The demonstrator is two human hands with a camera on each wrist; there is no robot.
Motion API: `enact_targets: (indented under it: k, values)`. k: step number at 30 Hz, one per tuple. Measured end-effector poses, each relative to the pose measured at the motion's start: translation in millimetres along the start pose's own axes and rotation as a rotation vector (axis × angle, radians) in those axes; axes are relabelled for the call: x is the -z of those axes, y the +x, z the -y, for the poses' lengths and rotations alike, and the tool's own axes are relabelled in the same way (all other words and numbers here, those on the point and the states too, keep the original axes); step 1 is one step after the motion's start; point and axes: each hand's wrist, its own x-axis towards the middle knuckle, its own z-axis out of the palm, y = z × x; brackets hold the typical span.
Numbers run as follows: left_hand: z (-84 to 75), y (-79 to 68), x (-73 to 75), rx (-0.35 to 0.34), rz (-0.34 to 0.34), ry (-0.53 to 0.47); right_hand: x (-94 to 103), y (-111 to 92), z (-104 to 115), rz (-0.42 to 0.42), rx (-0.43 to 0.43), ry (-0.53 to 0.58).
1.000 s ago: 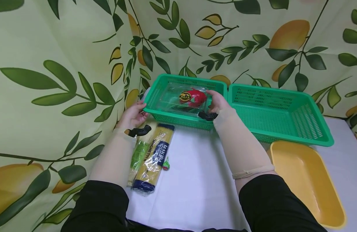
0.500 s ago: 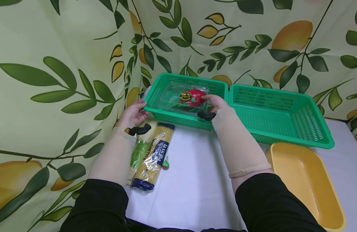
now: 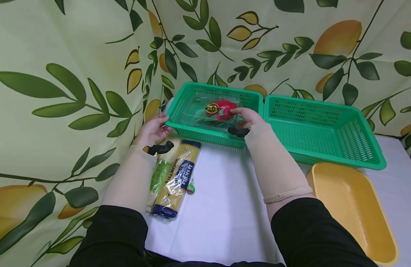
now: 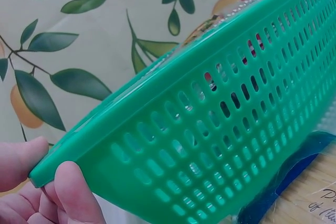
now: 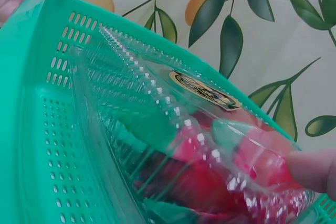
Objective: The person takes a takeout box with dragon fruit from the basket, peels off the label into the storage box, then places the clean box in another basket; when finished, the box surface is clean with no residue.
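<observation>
At the left end of the near green basket (image 3: 205, 136), my left hand (image 3: 151, 130) grips the rim corner; the left wrist view shows thumb and finger (image 4: 76, 192) pinching it. Inside this basket lies a clear plastic clamshell box (image 5: 113, 106) with a black-and-gold label (image 3: 212, 108). A red fruit with green tips, looking like a dragon fruit (image 3: 225, 109), shows through it. My right hand (image 3: 249, 118) holds the box's right side, its thumb over the lid beside the fruit. Its other fingers are mostly hidden.
A second green basket (image 3: 309, 129) stands to the right, with a yellow tray (image 3: 355, 211) in front of it. A spaghetti pack (image 3: 177, 181), a green-labelled pack (image 3: 160, 178) and a small green-wrapped lollipop (image 3: 190, 187) lie front left. Patterned cloth (image 3: 275, 66) hangs behind.
My right hand has shifted slightly left, from the box's right edge onto its lid by the fruit. My left hand keeps its grip on the basket rim.
</observation>
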Motion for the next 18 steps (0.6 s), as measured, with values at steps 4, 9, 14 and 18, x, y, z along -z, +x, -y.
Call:
enact_targets:
  k: [4, 9, 14, 18]
  values:
    - [-1.1, -0.5, 0.2, 0.011, -0.012, 0.01, -0.8, 0, 0, 0.01, 0.008, -0.009]
    - [-1.9, -1.1, 0.1, 0.014, -0.015, 0.014, -0.4, 6, 2, 0.029, -0.006, 0.073]
    - [-1.4, -0.8, -0.4, 0.015, -0.017, 0.01, 0.3, 10, 4, 0.045, -0.022, 0.105]
    - [-1.3, -0.1, -0.7, 0.014, -0.024, 0.008, 2.8, 11, 5, 0.046, -0.001, 0.076]
